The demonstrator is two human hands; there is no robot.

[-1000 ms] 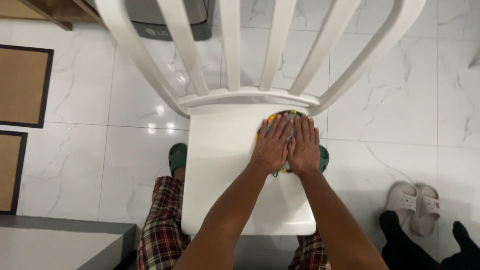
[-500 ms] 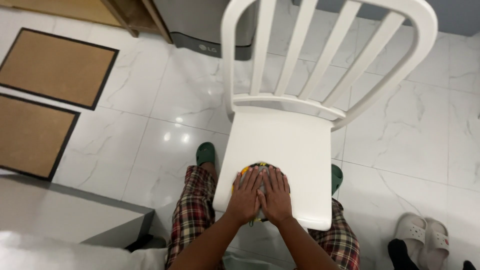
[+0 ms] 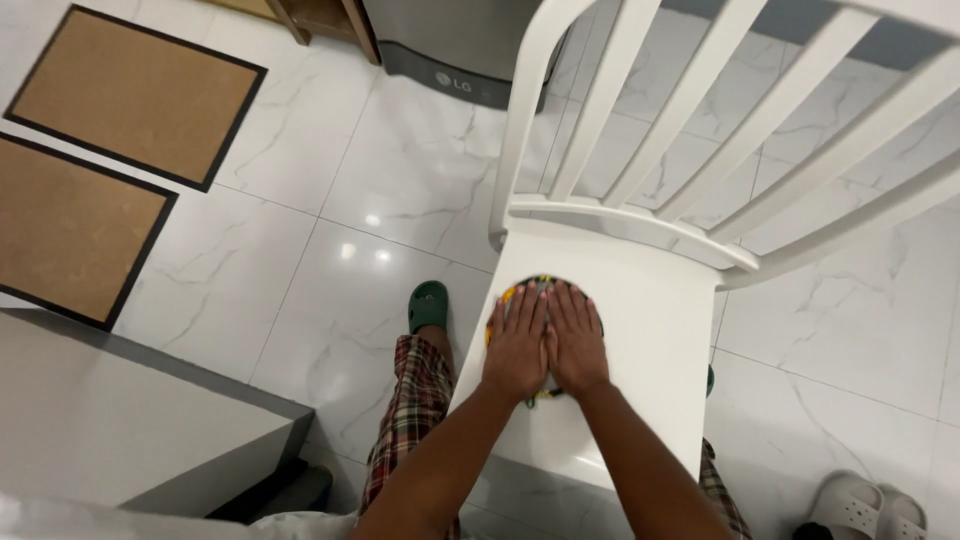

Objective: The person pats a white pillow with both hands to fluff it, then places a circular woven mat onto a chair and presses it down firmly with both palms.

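- The left hand (image 3: 517,343) and the right hand (image 3: 577,338) are laid flat, side by side and touching, palms down on a round multicoloured cloth item (image 3: 520,292).
- No grip is closed: the fingers of both hands are stretched out straight and held together, pressed on the item rather than pinching it.
- The item is seen on the seat of a white plastic chair (image 3: 655,330), near its left front part; only yellow, green and dark edges show around the hands.
- Plaid trousers (image 3: 412,400) and a green slipper (image 3: 428,303) are seen beside the chair on the white marble floor (image 3: 300,280).
- Two brown mats (image 3: 130,90) lie at the left, and pale slippers (image 3: 870,508) at the lower right.
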